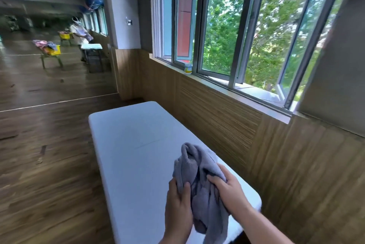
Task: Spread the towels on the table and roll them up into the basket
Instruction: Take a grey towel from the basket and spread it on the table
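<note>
**Item:** white table (126, 145). Long rectangular top with rounded corners, a faint seam running across its middle, and a matte finish, probably plastic.

**Position:** stands on a dark wood-plank floor (49, 164). One long side is just beside the wood-panelled wall (217, 117).

**On the surface:** one grey towel (199, 180), bunched, over the near end (its lower fold hangs by the near edge, and the view does not show whether it touches the top).
</note>
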Motion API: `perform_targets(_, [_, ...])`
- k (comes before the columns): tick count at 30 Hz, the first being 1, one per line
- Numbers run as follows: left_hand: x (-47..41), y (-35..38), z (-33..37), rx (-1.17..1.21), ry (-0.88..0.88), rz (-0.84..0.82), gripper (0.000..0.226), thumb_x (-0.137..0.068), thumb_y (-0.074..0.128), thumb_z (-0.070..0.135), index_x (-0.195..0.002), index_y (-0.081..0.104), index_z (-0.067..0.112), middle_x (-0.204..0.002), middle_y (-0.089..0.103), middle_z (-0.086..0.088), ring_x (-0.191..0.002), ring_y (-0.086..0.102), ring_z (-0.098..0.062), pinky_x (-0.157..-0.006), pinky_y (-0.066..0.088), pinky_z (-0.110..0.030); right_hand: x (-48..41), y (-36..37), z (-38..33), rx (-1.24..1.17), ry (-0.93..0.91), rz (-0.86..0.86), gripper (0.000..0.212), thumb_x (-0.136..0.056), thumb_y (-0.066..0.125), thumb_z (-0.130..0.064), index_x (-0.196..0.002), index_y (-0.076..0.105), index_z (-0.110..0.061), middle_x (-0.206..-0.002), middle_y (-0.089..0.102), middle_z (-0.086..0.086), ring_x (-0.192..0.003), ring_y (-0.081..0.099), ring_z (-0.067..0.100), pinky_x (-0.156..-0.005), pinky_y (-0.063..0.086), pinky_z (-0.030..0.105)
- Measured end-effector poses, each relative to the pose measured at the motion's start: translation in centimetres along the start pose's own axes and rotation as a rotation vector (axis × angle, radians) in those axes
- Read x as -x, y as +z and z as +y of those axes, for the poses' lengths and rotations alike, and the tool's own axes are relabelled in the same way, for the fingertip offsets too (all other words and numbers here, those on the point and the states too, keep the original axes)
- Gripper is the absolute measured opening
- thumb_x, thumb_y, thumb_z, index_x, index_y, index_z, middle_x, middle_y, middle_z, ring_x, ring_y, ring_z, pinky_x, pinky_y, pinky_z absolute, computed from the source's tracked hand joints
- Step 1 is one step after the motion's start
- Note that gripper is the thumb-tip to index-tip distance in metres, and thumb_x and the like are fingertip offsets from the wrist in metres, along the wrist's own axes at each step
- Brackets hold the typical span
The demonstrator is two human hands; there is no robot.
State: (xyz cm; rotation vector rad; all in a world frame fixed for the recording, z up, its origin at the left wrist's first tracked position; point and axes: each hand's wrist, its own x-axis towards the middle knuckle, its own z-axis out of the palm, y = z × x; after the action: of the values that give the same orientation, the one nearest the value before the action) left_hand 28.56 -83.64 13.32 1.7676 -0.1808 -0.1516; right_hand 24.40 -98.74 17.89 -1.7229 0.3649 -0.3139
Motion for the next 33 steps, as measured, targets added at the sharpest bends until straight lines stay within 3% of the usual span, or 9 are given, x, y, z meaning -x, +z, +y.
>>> perform_targets(5, [-6.7,-4.1,-4.4,-0.524,-0.006,-0.090,0.013,-0.093,0.046,0.049,-0.091,0.049,0.037,-0.089,0.067,0.007,-0.082,0.064,-0.018,-0.066,0.048,-0.032,-10.2,-3.6,2.7,0.493,-0.099,0.046,0.039,-0.084,0.065,-0.012,-0.078,0.068,-0.051,-0.095,0.068,-0.018,-0.096,0.062,0.004,-0.088,0.046,0.021])
perform_targets(8, [-9.6,-5.9,-7.7,-0.723,-0.002,-0.048,0.014,-0.090,0.053,0.043,-0.086,0.064,0.036,-0.095,0.063,0.006,-0.091,0.063,-0.020,-0.074,0.049,-0.033,-14.1,-5.8,4.8,0.709,0.018,-0.087,0.025,-0.081,0.057,-0.014,-0.069,0.063,-0.035,-0.073,0.066,-0.011,-0.075,0.061,0.012,-0.067,0.048,0.025])
perform_targets(11, [-10.7,-6.5,-7.5,-0.762,-0.019,0.021,0.019,-0.094,0.055,0.035,-0.104,0.068,0.043,-0.095,0.067,0.013,-0.090,0.064,-0.014,-0.074,0.049,-0.028,-16.9,-7.4,6.8,0.771,0.042,-0.204,0.018,-0.079,0.061,-0.016,-0.073,0.060,-0.032,-0.072,0.066,-0.009,-0.071,0.059,0.008,-0.063,0.046,0.021])
perform_targets(14, [-11.7,-5.8,-6.4,-0.724,-0.022,0.091,0.005,-0.093,0.058,0.040,-0.094,0.061,0.037,-0.080,0.068,0.014,-0.077,0.064,-0.013,-0.069,0.051,-0.032,-20.1,-8.7,8.1,0.782,-0.012,-0.332,0.017,-0.069,0.068,-0.021,-0.074,0.061,-0.035,-0.066,0.063,-0.010,-0.064,0.056,0.007,-0.063,0.047,0.025])
perform_targets(19, [-12.4,-3.5,-2.4,-0.814,-0.084,-0.052,0.033,-0.077,0.070,0.051,-0.079,0.046,0.029,-0.066,0.060,0.008,-0.062,0.054,-0.008,-0.058,0.041,-0.022,-26.2,-10.7,7.4,0.968,-0.248,-0.707,0.034,-0.056,0.067,-0.046,-0.089,0.058,-0.040,-0.075,0.061,-0.012,-0.068,0.056,0.004,-0.061,0.050,0.024])
perform_targets(23, [-11.1,-4.6,-2.0,-0.939,-0.272,0.284,0.035,-0.081,0.068,0.032,-0.068,0.037,0.020,-0.059,0.051,-0.001,-0.056,0.047,-0.017,-0.050,0.030,-0.034,-31.5,-14.1,9.1,1.313,-0.369,-0.699,0.020,-0.063,0.058,-0.038,-0.080,0.050,-0.033,-0.081,0.060,-0.010,-0.079,0.060,0.014,-0.068,0.049,0.031])
perform_targets(27, [-8.9,-2.8,-6.1,-0.745,-0.479,0.416,0.031,-0.087,0.068,0.025,-0.063,0.049,0.019,-0.059,0.055,0.000,-0.065,0.056,-0.025,-0.058,0.038,-0.036,-32.7,-15.2,12.5,0.985,-0.072,-0.523,0.015,-0.080,0.065,-0.030,-0.068,0.059,-0.023,-0.068,0.065,-0.008,-0.071,0.062,0.012,-0.062,0.046,0.028])
perform_targets(31, [-9.8,1.8,-9.8,-0.317,-0.616,0.283,0.017,-0.086,0.069,0.043,-0.092,0.068,0.027,-0.102,0.072,0.003,-0.103,0.064,-0.018,-0.091,0.049,-0.033,-30.7,-10.9,18.8,0.738,0.111,-0.692,0.025,-0.079,0.073,-0.047,-0.089,0.064,-0.026,-0.082,0.071,-0.008,-0.082,0.066,0.009,-0.073,0.051,0.029])
perform_targets(33, [-11.2,4.2,-10.5,-0.197,-0.617,0.231,0.032,-0.070,0.072,0.050,-0.093,0.071,0.027,-0.094,0.076,0.010,-0.096,0.068,-0.004,-0.091,0.053,-0.030,-29.9,-7.8,20.8,0.625,0.159,-0.763,0.040,-0.072,0.079,-0.046,-0.098,0.062,-0.020,-0.092,0.072,-0.002,-0.088,0.067,0.010,-0.079,0.053,0.030])
